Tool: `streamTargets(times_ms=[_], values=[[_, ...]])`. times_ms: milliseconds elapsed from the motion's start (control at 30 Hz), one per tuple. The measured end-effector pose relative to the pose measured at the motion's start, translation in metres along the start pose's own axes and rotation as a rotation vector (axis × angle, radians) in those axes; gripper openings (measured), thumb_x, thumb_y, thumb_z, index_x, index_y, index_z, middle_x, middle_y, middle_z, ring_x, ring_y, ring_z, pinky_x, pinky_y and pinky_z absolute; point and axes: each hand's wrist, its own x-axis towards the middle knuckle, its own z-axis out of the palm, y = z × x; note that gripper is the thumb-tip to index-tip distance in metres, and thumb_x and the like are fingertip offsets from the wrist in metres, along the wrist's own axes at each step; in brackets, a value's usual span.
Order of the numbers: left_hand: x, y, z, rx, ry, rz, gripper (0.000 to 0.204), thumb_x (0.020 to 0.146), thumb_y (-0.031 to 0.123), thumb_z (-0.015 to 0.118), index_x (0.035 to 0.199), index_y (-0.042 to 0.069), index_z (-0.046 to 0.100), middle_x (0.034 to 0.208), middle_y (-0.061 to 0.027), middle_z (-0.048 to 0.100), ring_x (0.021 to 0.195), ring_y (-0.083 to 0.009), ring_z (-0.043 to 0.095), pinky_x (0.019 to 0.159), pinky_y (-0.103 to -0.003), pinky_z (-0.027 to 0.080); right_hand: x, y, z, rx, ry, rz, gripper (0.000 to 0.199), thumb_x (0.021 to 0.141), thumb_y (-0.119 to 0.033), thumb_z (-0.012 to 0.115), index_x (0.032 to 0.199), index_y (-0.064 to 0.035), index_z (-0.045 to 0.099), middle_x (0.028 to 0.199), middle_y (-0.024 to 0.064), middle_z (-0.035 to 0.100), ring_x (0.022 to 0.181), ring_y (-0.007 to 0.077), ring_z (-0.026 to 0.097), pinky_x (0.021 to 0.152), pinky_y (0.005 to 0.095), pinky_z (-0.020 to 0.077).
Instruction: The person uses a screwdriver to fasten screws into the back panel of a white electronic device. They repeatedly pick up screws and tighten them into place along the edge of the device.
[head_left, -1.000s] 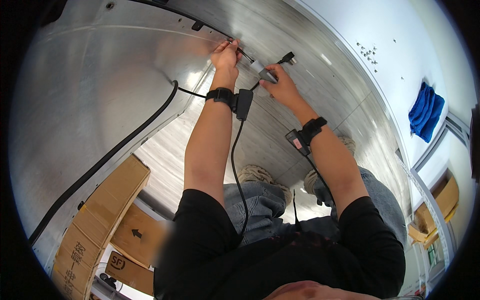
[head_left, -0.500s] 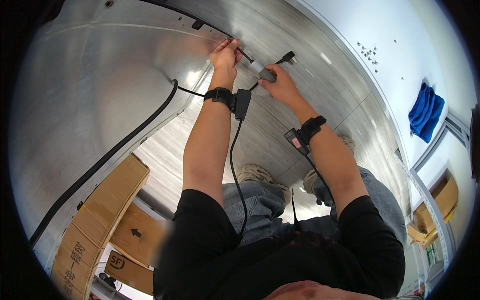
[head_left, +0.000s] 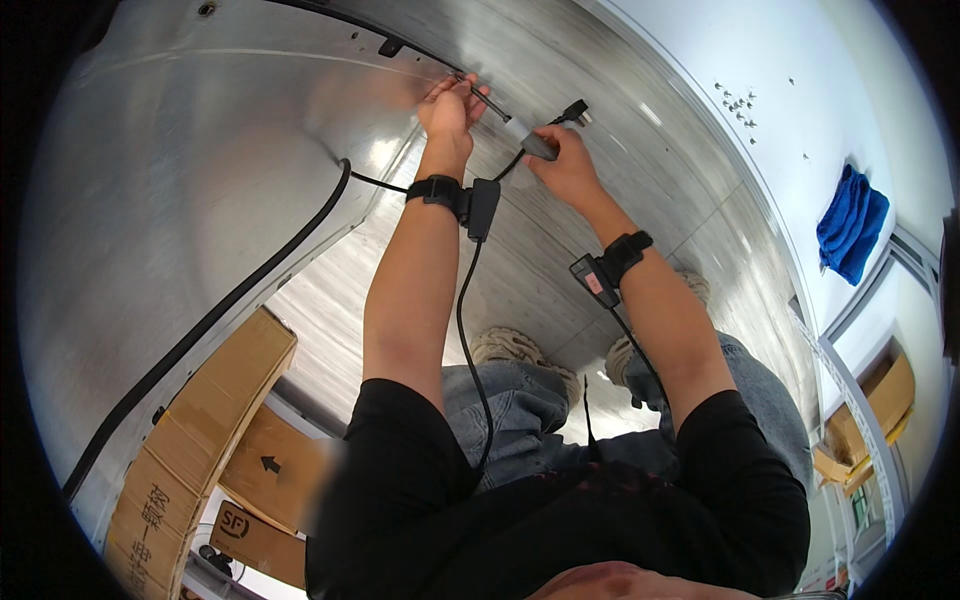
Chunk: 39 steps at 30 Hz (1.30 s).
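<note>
Two bare forearms rise from the lower edge toward the upper middle of the frame, over a broad sheet of brushed metal [head_left: 200, 200] that fills the left and centre and bends with the lens. Its lower part is ribbed [head_left: 330, 320]. To the right of the metal runs a white surface [head_left: 760, 60] with a scatter of small dark screws [head_left: 737, 100] in the upper right, and a blue cloth [head_left: 851, 222] lies at the right edge. Cardboard boxes [head_left: 200, 440] sit in the lower left, and more cardboard shows at the lower right rim.

A thick black cable [head_left: 230, 300] crosses the metal from the lower left up toward the middle. The left hand [head_left: 450, 103] is raised against the metal, fingers pinched on a thin dark cord [head_left: 488, 102] near the top centre. The right hand [head_left: 568, 168], just beside it, is closed around a small grey adapter block [head_left: 538, 146], from which a black plug [head_left: 574, 110] sticks out toward the upper right. Each wrist wears a black strap with a small device: left wrist device [head_left: 482, 207], right wrist device [head_left: 588, 280]; thin wires hang from both down toward the body.

Blue-jeaned knees and pale shoes [head_left: 510, 348] show between the arms, partly hiding the ribbed metal below.
</note>
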Motion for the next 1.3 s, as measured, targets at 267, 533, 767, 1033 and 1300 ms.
streamTargets(times_ms=[267, 533, 767, 1033, 1300], values=[[0.008, -0.001, -0.011, -0.172, -0.132, -0.092, 0.016, 0.093, 0.015, 0.044, 0.104, 0.007, 0.053, 0.101, -0.0041, 0.064, 0.092, -0.0233, 0.064, 0.077, -0.035, 0.048, -0.001, 0.005, -0.001, -0.030, 0.026, -0.012, 0.044, 0.070, -0.014, 0.076, 0.109, -0.0076, 0.058, 0.102, 0.0141, 0.050, 0.092, 0.0269, 0.054, 0.081, 0.0359, 0.0454], [0.009, -0.004, 0.004, -0.196, 0.014, -0.112, 0.014, 0.094, 0.022, 0.046, 0.099, 0.011, 0.053, 0.096, -0.0010, 0.062, 0.086, -0.0195, 0.061, 0.073, -0.033, 0.047, -0.002, 0.003, 0.001, -0.008, 0.033, 0.002, 0.045, 0.069, -0.018, 0.077, 0.109, -0.0074, 0.059, 0.101, 0.0149, 0.052, 0.093, 0.0282, 0.056, 0.082, 0.0362, 0.0454], [0.011, -0.005, 0.003, -0.203, 0.032, -0.122, 0.014, 0.092, 0.023, 0.047, 0.094, 0.011, 0.054, 0.090, -0.0009, 0.062, 0.079, -0.0167, 0.060, 0.067, -0.031, 0.048, -0.004, 0.004, 0.000, 0.028, 0.030, 0.009, 0.045, 0.069, -0.017, 0.077, 0.109, -0.0073, 0.060, 0.101, 0.0143, 0.054, 0.093, 0.0280, 0.056, 0.082, 0.0360, 0.0457], [0.008, -0.004, 0.005, -0.184, 0.025, -0.077, 0.014, 0.091, 0.022, 0.046, 0.092, 0.011, 0.054, 0.092, -0.0029, 0.062, 0.082, -0.0187, 0.058, 0.071, -0.033, 0.046, -0.007, 0.002, 0.000, 0.070, 0.003, 0.043, 0.043, 0.070, -0.016, 0.076, 0.108, -0.0049, 0.060, 0.102, 0.0143, 0.054, 0.093, 0.0264, 0.056, 0.083, 0.0350, 0.0456], [0.006, -0.014, 0.015, -0.236, -0.080, -0.064, 0.021, 0.088, 0.020, 0.049, 0.103, 0.007, 0.056, 0.094, -0.0036, 0.062, 0.084, -0.0191, 0.056, 0.072, -0.032, 0.045, -0.021, 0.011, -0.015, 0.261, 0.024, 0.105, 0.038, 0.071, -0.013, 0.074, 0.105, -0.0029, 0.060, 0.097, 0.0095, 0.057, 0.088, 0.0211, 0.056, 0.079, 0.0327, 0.0454]])
